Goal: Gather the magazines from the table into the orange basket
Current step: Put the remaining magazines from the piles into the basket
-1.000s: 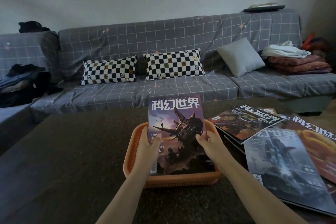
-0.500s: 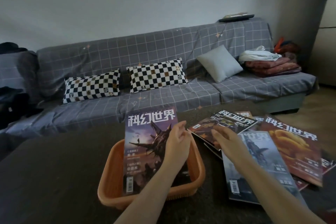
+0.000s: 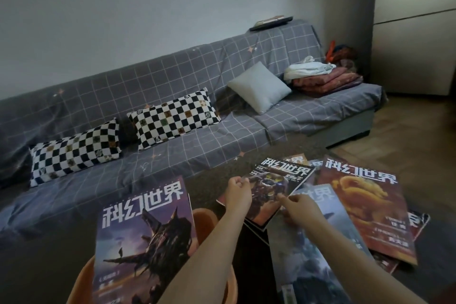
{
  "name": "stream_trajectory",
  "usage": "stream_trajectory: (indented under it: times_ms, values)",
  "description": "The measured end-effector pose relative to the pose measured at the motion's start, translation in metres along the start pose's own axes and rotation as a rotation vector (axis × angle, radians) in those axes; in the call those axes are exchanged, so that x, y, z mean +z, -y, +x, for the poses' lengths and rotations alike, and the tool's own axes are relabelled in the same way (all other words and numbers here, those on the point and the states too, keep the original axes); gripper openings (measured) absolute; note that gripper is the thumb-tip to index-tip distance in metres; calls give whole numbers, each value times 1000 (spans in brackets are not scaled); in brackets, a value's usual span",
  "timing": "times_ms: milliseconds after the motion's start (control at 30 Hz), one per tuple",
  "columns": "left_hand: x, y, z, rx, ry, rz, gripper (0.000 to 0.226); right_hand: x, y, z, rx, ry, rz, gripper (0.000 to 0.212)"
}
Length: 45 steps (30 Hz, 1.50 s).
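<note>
The orange basket (image 3: 205,220) stands at the lower left of the dark table (image 3: 42,271), and a purple-cover magazine (image 3: 145,237) lies in it, sticking out over the far rim. To its right, several magazines are spread out and overlapping. My left hand (image 3: 237,194) grips the left edge of the top dark robot-cover magazine (image 3: 276,180). My right hand (image 3: 302,206) pinches the same magazine at its right edge. Its near corner looks slightly raised. A blue-grey magazine (image 3: 308,256) and a red-orange magazine (image 3: 365,207) lie beside and under it.
A grey checked sofa (image 3: 222,136) runs behind the table with two checkered pillows (image 3: 170,118), a grey cushion (image 3: 259,86) and folded blankets (image 3: 325,79). Wooden floor (image 3: 407,145) shows at the right.
Both hands left the purple magazine in the basket and moved right to the spread pile. They now hold the robot-cover magazine. My view swung to the right.
</note>
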<state>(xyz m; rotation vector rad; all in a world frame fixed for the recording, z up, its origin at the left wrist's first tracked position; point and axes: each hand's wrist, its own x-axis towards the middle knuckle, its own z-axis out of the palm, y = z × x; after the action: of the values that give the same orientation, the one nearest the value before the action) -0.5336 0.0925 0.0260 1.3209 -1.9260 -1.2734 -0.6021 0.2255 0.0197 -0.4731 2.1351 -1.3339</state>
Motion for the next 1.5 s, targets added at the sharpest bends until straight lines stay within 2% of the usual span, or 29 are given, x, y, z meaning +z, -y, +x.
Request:
stream_trajectory:
  times_ms: [200,400,567,767,867,1067,1233,1400,1500]
  values:
    - [26,4,55,-78,30,173,58,2,-12,32,16,-88,-6,41]
    - [40,18,89,-115,32,533,64,12,-21,45,-28,-130,74,26]
    - [40,14,91,-139,-60,564,61,10,-25,44,-48,-176,106,19]
    - [20,-7,68,-70,-96,329,26,4,-27,31,-44,-201,65,20]
    - [6,-20,48,8,-122,198,22,1,-28,19,-35,-177,141,24]
    - [-41,-44,-11,187,-122,-63,23,-13,-16,-11,-48,-188,271,53]
    - [-88,-48,-69,199,-87,-279,16,-20,8,-48,-168,-96,345,17]
    - [-142,-36,-111,140,-55,-487,19,-18,28,-89,-324,-31,379,5]
    - [-175,-18,-124,65,-58,-585,23,-6,43,-111,-392,16,324,7]
